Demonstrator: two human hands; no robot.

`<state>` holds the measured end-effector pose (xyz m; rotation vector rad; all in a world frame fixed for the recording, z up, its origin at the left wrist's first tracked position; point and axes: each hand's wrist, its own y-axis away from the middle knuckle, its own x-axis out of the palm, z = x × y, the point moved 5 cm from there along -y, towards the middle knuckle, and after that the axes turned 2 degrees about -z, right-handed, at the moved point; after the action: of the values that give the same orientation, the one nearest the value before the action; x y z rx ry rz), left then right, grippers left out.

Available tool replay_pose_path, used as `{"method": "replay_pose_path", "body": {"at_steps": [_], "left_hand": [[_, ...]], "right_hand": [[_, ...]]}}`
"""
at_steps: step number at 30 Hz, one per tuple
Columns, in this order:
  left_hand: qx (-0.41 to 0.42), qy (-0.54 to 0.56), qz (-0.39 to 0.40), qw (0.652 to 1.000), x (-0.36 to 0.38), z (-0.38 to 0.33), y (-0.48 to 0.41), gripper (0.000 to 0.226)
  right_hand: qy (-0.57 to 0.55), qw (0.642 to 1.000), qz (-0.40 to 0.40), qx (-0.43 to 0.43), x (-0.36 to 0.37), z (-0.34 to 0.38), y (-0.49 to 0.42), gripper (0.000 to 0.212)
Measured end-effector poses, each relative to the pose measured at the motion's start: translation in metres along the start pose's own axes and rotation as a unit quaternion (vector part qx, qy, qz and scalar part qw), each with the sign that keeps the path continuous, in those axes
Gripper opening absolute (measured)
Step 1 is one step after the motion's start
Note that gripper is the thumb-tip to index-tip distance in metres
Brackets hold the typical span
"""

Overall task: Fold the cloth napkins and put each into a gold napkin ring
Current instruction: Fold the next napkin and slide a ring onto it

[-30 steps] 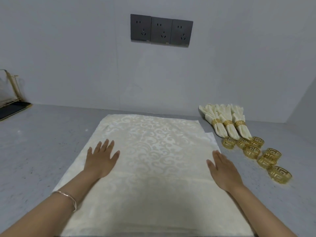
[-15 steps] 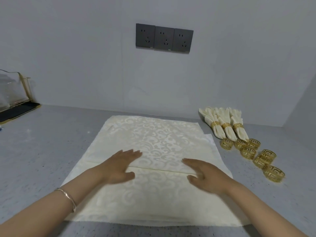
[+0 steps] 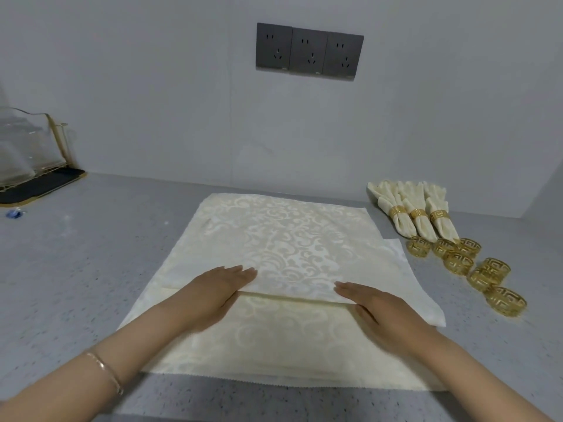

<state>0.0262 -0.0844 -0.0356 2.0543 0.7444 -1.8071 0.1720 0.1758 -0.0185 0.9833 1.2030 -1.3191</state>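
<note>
Two open hands, the left hand (image 3: pixel 213 295) and the right hand (image 3: pixel 374 312), lie flat on the cream patterned cloth napkin (image 3: pixel 292 248) on the grey speckled surface (image 3: pixel 91 269), likely to press its fold down.

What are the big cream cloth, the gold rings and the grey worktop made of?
The cloth napkin looks like woven damask, cream with a soft sheen: its scroll pattern catches the light. The gold napkin rings look like polished metal, shiny with an openwork key pattern, though plated plastic is possible. The countertop looks like speckled grey stone or composite, matte.
</note>
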Motion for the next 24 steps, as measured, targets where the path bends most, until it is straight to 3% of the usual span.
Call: {"method": "replay_pose_path", "body": {"at_steps": [7, 9, 11, 13, 15, 16, 22, 24], "left_hand": [[-0.007, 0.017, 0.084, 0.996, -0.005, -0.014, 0.023, 0.086], [-0.048, 0.109, 0.08, 0.99, -0.011, -0.008, 0.016, 0.075], [-0.101, 0.212, 0.01, 0.972, -0.016, 0.009, 0.001, 0.053], [-0.163, 0.151, -0.054, 0.974, -0.016, 0.034, -0.012, 0.046], [-0.222, 0.046, -0.05, 0.973, -0.009, 0.054, -0.02, 0.053], [-0.239, 0.02, -0.037, 0.97, -0.003, 0.059, -0.023, 0.058], [-0.267, 0.007, -0.041, 0.963, 0.016, 0.062, -0.022, 0.064], [-0.277, 0.009, -0.047, 0.96, 0.017, 0.062, -0.022, 0.065]], "right_hand": [[0.009, 0.996, 0.085, -0.006, 0.0, 0.014, 0.017, 0.046], [-0.024, 0.992, 0.122, 0.026, -0.014, 0.018, 0.006, 0.052], [-0.113, 0.983, 0.13, 0.068, -0.027, 0.019, -0.017, 0.062], [-0.139, 0.984, 0.093, 0.059, -0.031, 0.019, -0.053, 0.06], [-0.136, 0.987, 0.064, 0.052, -0.027, 0.021, -0.095, 0.029], [-0.135, 0.988, 0.058, 0.049, -0.022, 0.023, -0.118, 0.027], [-0.14, 0.979, 0.11, 0.103, 0.021, 0.045, -0.218, 0.063], [-0.096, 0.981, 0.12, 0.117, 0.033, 0.049, -0.238, 0.074]]}}
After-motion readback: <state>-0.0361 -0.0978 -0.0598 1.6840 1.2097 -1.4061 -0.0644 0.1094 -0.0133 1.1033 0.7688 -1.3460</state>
